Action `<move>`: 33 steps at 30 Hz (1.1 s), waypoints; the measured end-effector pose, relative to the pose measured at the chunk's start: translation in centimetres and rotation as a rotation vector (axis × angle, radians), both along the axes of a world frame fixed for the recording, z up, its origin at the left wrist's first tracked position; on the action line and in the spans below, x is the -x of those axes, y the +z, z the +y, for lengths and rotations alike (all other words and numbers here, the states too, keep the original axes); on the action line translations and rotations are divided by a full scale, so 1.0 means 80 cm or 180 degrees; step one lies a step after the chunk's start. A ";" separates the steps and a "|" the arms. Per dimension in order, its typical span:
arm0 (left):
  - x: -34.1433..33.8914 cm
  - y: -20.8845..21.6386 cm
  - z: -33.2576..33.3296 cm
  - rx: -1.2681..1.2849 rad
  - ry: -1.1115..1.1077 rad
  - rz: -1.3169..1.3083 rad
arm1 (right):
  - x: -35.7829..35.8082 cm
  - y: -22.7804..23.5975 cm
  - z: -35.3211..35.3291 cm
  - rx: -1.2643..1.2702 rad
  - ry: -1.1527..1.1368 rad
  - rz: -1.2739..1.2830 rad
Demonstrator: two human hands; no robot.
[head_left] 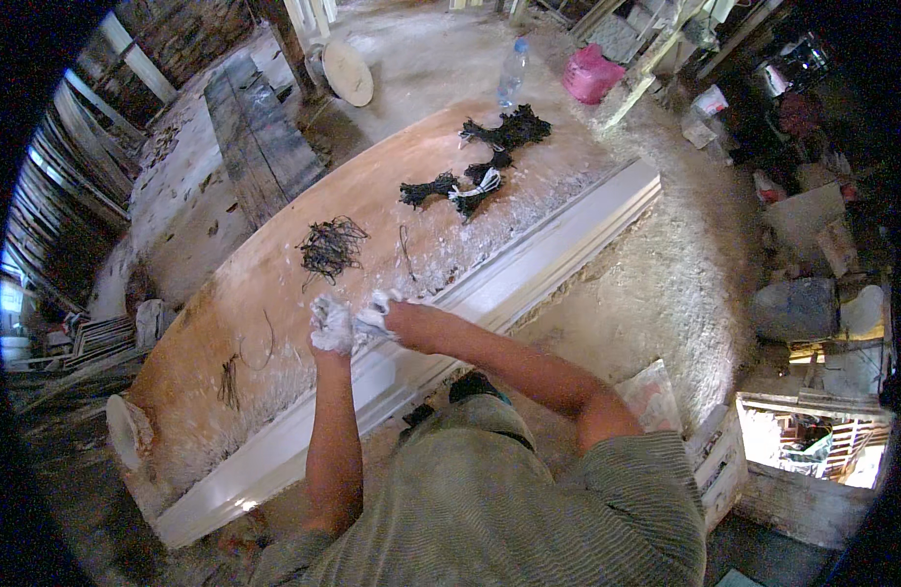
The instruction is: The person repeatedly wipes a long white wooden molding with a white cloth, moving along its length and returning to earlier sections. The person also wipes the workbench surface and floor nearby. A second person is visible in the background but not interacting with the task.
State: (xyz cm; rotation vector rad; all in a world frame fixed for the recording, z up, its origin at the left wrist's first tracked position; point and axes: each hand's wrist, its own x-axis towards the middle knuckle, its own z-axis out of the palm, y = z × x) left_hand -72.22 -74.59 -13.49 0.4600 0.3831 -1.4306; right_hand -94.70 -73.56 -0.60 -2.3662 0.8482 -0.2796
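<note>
My left hand (331,328) and my right hand (377,318) are close together, over the near edge of a long, dusty orange-brown board. Both look white, either gloved or coated; I cannot tell which. Their fingers are curled in, and whatever they may hold is too small or hidden to name. Just beneath and to the right runs a long white moulding (558,240) with a stepped profile, along the board's near side. A loose tangle of thin black strands (331,247) lies just beyond my hands. Farther right are dark bundles (509,129), one with a white tie (488,183).
Single dark strands (229,382) lie on the board's left part. A clear bottle with a blue cap (514,70) and a pink bag (592,73) stand beyond the far end. Dark planks (260,142) lie at the back left, a round disc (348,73) near them. Clutter fills the right side.
</note>
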 end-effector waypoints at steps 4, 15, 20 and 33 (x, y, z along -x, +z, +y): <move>-0.020 0.058 -0.035 0.0333 0.0928 0.0819 | 0.149 -0.045 -0.072 -0.0438 -0.0633 0.0701; -0.089 0.088 0.079 0.0001 0.0847 -0.0129 | 0.460 -0.106 -0.220 0.0728 -0.2905 0.2433; -0.147 0.077 0.112 0.0101 0.0564 -0.0010 | 0.284 -0.118 -0.131 0.1198 -0.2223 0.1803; -0.317 0.054 0.227 0.0108 0.0521 -0.0475 | -0.284 -0.105 0.113 -0.0717 -0.1697 0.0445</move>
